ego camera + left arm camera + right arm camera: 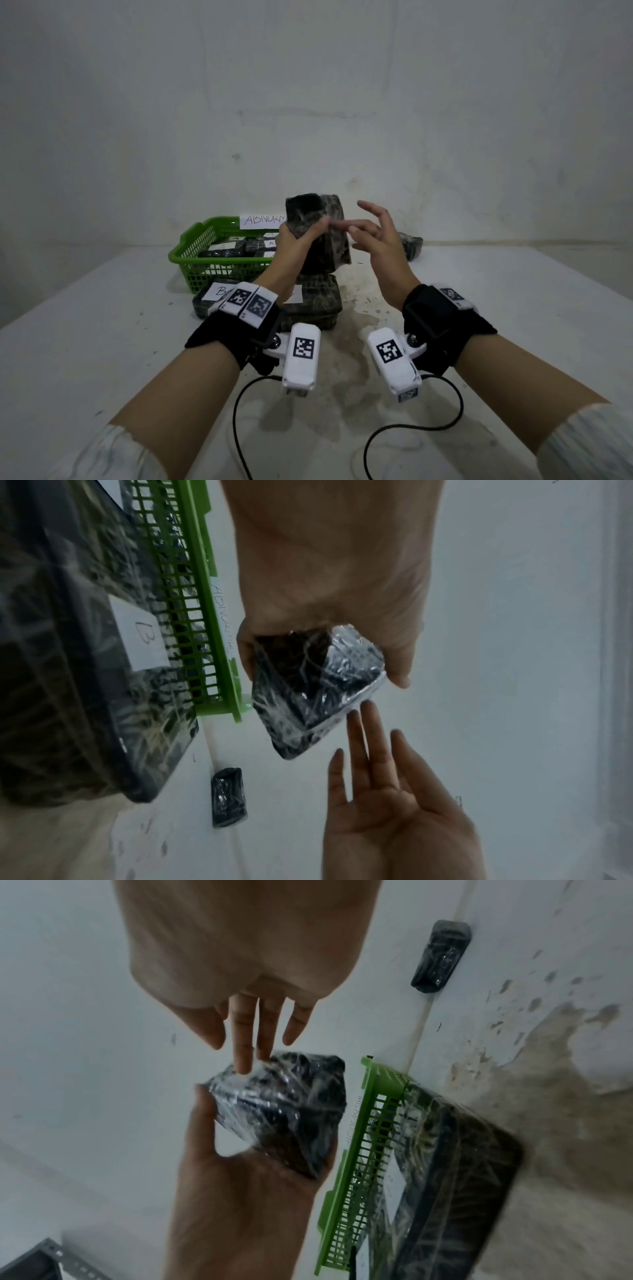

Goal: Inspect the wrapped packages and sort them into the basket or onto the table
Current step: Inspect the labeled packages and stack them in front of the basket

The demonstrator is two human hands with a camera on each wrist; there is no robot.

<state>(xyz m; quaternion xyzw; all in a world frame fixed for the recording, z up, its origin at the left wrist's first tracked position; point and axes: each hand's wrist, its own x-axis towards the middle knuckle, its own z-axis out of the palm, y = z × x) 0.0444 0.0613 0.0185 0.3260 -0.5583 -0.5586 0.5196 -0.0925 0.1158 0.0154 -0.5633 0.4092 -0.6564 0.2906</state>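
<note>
Your left hand (295, 245) holds a wrapped package (320, 233) up above the bench (479, 325), and its grip is closed around the lower left side of that package, thumb on one face and fingers on the other. The package is dark and covered in shiny clear film; the left wrist view shows it tilted, one corner pointing down toward your other hand. Your right hand (378, 236) is beside the package with a wide, loose grip, fingers (243, 1042) spread and nearly straight. In the right wrist view two fingertips appear to touch the film at the package's upper edge, but the head view cannot confirm contact.

The green basket (191, 253) sits on the bench to the left, behind your left hand. It carries a white paper sign (262, 220) on its far rim and holds several dark wrapped packages with white labels (236, 248). Just in front of the basket, under your left wrist, larger wrapped trays (318, 301) lie on the bench, one with a white label marked B (142, 639). One small wrapped package (412, 245) lies alone on the bench at the far edge, near the wall, behind your right hand. The bench surface in front of the trays is stained brown.
</note>
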